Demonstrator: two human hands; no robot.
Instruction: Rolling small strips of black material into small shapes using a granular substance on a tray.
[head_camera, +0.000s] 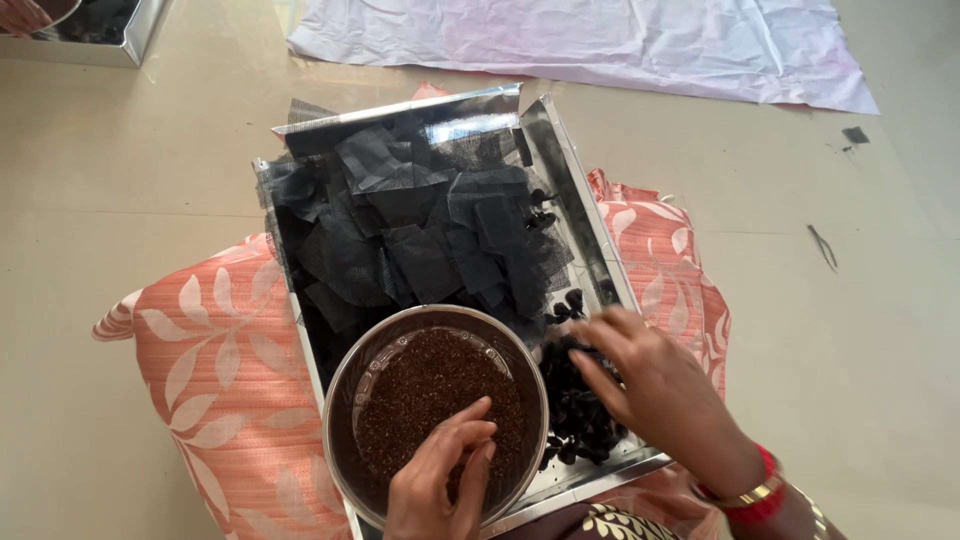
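Hands work over a shallow silver tray (585, 200) that rests on a peach cushion with a pale leaf print (215, 370), seen from above by the head camera. A round metal bowl (345, 395) sits at the tray's near end, filled with small reddish-brown grains (425, 390). The left hand (445, 470) reaches into the bowl, its fingertips pinched together on the grains. The right hand (660, 390) lies just beside the bowl, fingers curled down onto a heap of small black tied bundles (580, 420) in the tray's near right corner; whether it grips one cannot be told. Red and gold bangles (755, 495) circle the right wrist. Cut squares of black netting (420, 230) lie piled across the far half of the tray. Beyond the tray, a pale cloth (600, 45) is spread on the beige floor (120, 170).
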